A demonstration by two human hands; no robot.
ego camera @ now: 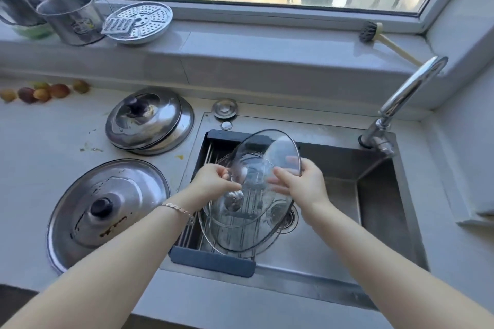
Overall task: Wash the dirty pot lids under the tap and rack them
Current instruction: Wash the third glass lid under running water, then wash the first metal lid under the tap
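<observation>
We hold a glass lid (pixel 267 165) tilted over the left part of the sink (pixel 374 222), above the rack (pixel 213 262). Our left hand (pixel 213 181) pinches the lid's near-left edge, fingers curled on it; the exact contact is blurred and partly masked by reflections in the glass. Our right hand (pixel 302 181) grips the opposite, right edge: thumb on the near face, fingertips seen only dimly through the glass.

Directly below the grip a second glass lid (pixel 240 230) lies in the rack; its knob (pixel 234 199) shows through the glass just under our left hand. Where one rim ends and the other begins is hard to make out. A possible third rim at the rack's left cannot be confirmed.

Right of the grip and below it, the drain (pixel 290 219) is half hidden by the lower lid. The tap (pixel 401 99) stands well to the right and beyond; whether water runs cannot be told.

Left of our left hand, on the counter (pixel 40 141): a large steel lid (pixel 107 211) with brown stains, and beyond it two stacked steel lids (pixel 149 120), the lower mostly covered.
</observation>
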